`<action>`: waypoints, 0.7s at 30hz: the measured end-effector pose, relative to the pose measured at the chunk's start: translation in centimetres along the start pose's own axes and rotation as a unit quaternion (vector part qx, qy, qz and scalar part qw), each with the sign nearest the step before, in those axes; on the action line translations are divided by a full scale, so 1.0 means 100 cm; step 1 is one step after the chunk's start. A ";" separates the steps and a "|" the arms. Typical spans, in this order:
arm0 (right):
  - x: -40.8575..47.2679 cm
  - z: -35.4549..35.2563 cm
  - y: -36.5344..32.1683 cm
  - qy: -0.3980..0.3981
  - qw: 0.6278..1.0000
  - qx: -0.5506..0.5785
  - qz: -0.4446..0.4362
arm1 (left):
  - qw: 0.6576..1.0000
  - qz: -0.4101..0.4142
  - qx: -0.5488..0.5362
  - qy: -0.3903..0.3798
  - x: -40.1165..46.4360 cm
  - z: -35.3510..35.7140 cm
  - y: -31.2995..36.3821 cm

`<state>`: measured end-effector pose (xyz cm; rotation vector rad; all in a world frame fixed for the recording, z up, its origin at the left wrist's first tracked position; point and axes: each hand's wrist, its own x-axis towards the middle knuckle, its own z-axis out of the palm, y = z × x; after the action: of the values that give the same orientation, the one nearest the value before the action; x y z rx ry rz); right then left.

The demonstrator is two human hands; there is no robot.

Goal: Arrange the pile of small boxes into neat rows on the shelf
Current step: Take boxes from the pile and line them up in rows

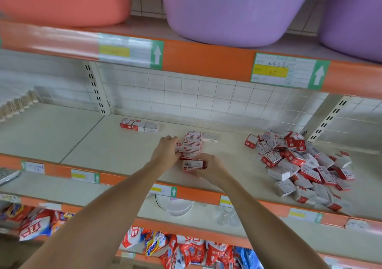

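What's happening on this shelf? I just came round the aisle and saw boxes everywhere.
A person is tidying small red-and-white boxes on the middle shelf. The right hand holds one box at the near end of a short row running front to back, while the left hand steadies that row's side. Another short row sits by the tiled back wall. A big loose pile still waits on the right.

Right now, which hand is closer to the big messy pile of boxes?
Right. The right hand is holding a box by the row, closer to the pile of boxes; the left hand is on the row's far side.
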<state>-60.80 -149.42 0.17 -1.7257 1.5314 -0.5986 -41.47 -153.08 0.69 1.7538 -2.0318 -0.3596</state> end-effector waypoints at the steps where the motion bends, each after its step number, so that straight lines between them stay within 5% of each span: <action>1: -0.001 0.000 -0.002 0.002 1.000 -0.018 -0.011 | 1.000 0.000 0.000 0.000 0.000 0.000 -0.001; 8: -0.001 0.008 -0.001 0.021 0.985 -0.150 -0.078 | 1.000 0.017 -0.013 0.001 0.001 -0.001 -0.005; 14: -0.006 0.006 -0.004 -0.007 0.974 -0.157 -0.162 | 1.000 0.017 -0.013 -0.004 0.000 -0.003 -0.014; 21: 0.000 0.008 -0.013 -0.060 0.966 -0.228 -0.110 | 1.000 0.009 -0.019 -0.009 0.001 -0.005 -0.025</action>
<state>-59.40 -149.20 0.73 -2.2562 1.4797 -0.2487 -39.08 -153.57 0.01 1.7149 -2.0386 -0.4077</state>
